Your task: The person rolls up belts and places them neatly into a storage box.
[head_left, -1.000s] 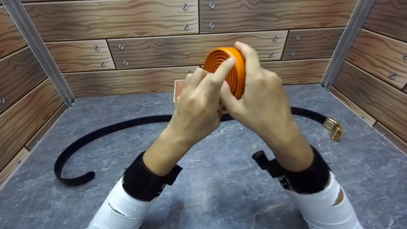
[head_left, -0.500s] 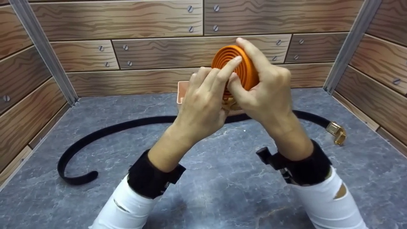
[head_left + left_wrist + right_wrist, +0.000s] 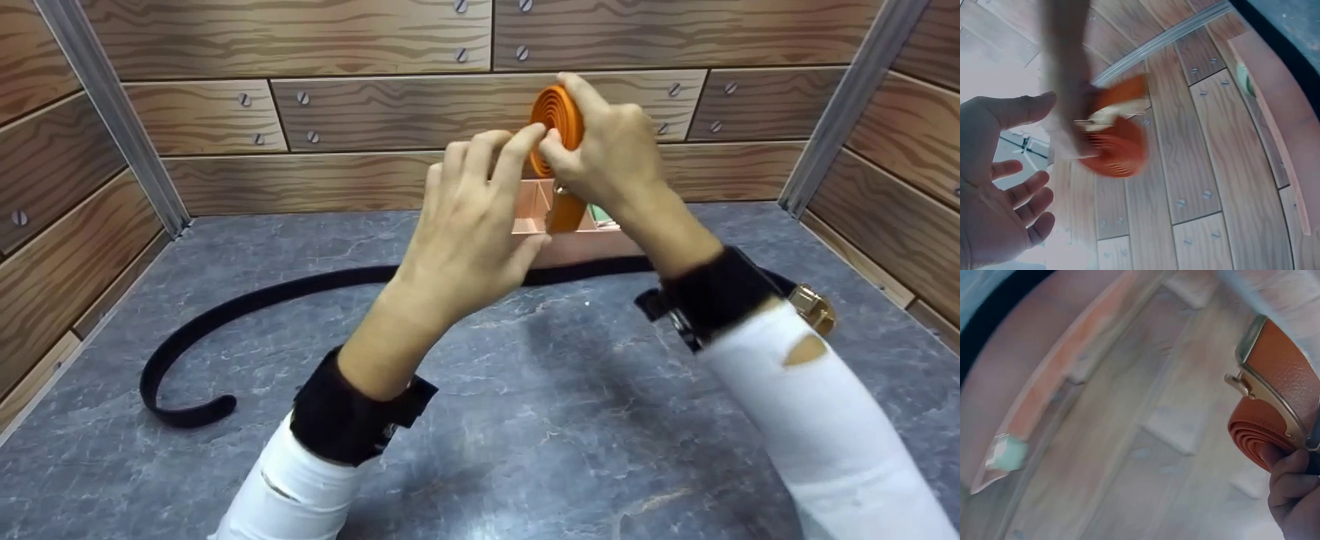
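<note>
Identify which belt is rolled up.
The orange belt, coiled and held in the right grip; the black belt rests unrolled in a long curve on the tabletop.

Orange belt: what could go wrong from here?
The orange belt might uncoil, since only the right hand seems to grip it; the left hand holds nothing. Its buckle end hangs below the roll, so it could catch the pink box if lowered there.
</note>
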A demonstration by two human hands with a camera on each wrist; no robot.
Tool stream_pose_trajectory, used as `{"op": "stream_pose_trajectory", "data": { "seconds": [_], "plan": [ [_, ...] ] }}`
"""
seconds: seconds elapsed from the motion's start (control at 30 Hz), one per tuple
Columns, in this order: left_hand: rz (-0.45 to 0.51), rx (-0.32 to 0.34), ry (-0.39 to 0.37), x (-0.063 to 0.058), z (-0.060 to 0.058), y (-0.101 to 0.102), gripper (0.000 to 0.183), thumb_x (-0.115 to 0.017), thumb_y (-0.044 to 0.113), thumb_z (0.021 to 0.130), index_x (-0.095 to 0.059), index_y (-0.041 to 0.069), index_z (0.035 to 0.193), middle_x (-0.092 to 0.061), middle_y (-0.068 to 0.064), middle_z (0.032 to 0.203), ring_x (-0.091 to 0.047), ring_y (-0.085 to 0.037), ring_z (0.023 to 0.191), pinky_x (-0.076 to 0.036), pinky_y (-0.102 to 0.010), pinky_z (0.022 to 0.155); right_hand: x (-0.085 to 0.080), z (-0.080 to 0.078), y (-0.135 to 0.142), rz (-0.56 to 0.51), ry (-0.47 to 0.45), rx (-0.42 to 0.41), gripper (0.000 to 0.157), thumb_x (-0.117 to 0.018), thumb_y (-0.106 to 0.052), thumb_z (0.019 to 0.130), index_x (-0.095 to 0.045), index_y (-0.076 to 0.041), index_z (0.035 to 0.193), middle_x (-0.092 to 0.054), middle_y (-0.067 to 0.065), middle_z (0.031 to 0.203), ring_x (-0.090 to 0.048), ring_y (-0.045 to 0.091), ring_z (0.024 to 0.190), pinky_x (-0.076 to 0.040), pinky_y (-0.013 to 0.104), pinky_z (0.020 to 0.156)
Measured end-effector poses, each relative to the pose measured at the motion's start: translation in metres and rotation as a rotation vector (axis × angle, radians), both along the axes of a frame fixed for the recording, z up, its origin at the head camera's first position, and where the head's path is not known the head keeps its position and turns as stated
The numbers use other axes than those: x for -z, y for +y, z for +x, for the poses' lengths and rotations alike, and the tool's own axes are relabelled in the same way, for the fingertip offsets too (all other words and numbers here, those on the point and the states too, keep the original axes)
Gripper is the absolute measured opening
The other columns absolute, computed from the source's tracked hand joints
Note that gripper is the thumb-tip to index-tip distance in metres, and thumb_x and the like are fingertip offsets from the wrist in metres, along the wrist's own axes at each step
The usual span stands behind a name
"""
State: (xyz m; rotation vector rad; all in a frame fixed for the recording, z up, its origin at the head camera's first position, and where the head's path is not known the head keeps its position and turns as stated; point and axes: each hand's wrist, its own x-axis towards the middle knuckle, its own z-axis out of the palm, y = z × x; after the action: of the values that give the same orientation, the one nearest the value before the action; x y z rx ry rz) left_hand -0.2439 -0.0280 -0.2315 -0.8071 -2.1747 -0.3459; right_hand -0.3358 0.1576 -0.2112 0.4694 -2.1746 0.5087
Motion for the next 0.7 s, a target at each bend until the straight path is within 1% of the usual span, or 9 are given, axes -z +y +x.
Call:
{"op": "stream_pose_trajectory", "data": {
  "seconds": [0.07,0.2,0.27,0.37,0.5,0.57,0.63,0.7],
  "plan": [
    [0.022,0.015,0.015,-0.002,0.001,-0.004,0.083,-0.079,0.034,0.080,-0.039,0.011,0.148,-0.050,-0.010,0.134,-0.044,-0.027,0.113,-0.039,-0.039,0.089,0.005,-0.023,0.002,0.014,-0.091,0.037,0.057,-0.060,-0.027,0.086,-0.054,-0.009,0.140,-0.070,0.024,0.087,-0.063,0.037,0.067,-0.053,0.043,0.058],
    [0.041,0.032,0.048,-0.004,0.003,-0.008,0.075,-0.076,0.037,0.083,-0.043,0.010,0.145,-0.054,-0.007,0.131,-0.047,-0.026,0.107,-0.039,-0.037,0.085,0.020,-0.066,0.009,0.052,-0.210,0.107,0.060,-0.058,-0.028,0.088,-0.048,-0.009,0.144,-0.068,0.028,0.091,-0.064,0.040,0.073,-0.056,0.046,0.064],
    [0.046,0.036,0.058,-0.004,0.002,-0.009,0.073,-0.074,0.038,0.084,-0.044,0.010,0.144,-0.054,-0.006,0.130,-0.048,-0.024,0.105,-0.039,-0.036,0.084,0.029,-0.086,0.013,0.073,-0.229,0.144,0.061,-0.057,-0.029,0.089,-0.046,-0.008,0.145,-0.067,0.029,0.089,-0.064,0.043,0.074,-0.057,0.048,0.066],
    [0.056,0.044,0.066,-0.004,-0.001,-0.009,0.071,-0.073,0.039,0.085,-0.045,0.010,0.144,-0.055,-0.004,0.130,-0.049,-0.022,0.102,-0.039,-0.034,0.082,0.044,-0.112,0.018,0.090,-0.198,0.186,0.061,-0.056,-0.029,0.089,-0.044,-0.007,0.145,-0.067,0.029,0.086,-0.064,0.044,0.073,-0.057,0.051,0.067],
    [0.076,0.065,0.081,-0.003,-0.006,-0.008,0.069,-0.071,0.037,0.085,-0.046,0.009,0.143,-0.057,-0.004,0.127,-0.050,-0.021,0.099,-0.039,-0.032,0.080,0.067,-0.138,0.021,0.085,-0.127,0.213,0.060,-0.057,-0.029,0.090,-0.043,-0.007,0.144,-0.065,0.029,0.080,-0.064,0.046,0.068,-0.056,0.053,0.063],
    [0.091,0.081,0.090,-0.002,-0.008,-0.008,0.068,-0.071,0.037,0.085,-0.046,0.008,0.142,-0.058,-0.004,0.126,-0.050,-0.021,0.098,-0.039,-0.032,0.079,0.080,-0.147,0.023,0.099,-0.124,0.213,0.056,-0.058,-0.028,0.090,-0.045,-0.007,0.140,-0.064,0.028,0.077,-0.063,0.046,0.066,-0.054,0.055,0.060],
    [0.106,0.096,0.102,-0.002,-0.010,-0.008,0.067,-0.070,0.036,0.085,-0.046,0.008,0.141,-0.058,-0.003,0.125,-0.051,-0.021,0.097,-0.040,-0.032,0.079,0.089,-0.153,0.025,0.124,-0.168,0.209,0.050,-0.058,-0.027,0.089,-0.046,-0.006,0.133,-0.063,0.027,0.076,-0.063,0.048,0.067,-0.053,0.057,0.060],
    [0.116,0.101,0.115,-0.003,-0.012,-0.009,0.066,-0.070,0.036,0.086,-0.046,0.008,0.141,-0.059,-0.003,0.125,-0.051,-0.021,0.096,-0.040,-0.032,0.079,0.093,-0.157,0.026,0.173,-0.260,0.203,0.044,-0.058,-0.028,0.089,-0.048,-0.004,0.125,-0.063,0.027,0.079,-0.064,0.049,0.071,-0.052,0.057,0.062]
  ]
}}
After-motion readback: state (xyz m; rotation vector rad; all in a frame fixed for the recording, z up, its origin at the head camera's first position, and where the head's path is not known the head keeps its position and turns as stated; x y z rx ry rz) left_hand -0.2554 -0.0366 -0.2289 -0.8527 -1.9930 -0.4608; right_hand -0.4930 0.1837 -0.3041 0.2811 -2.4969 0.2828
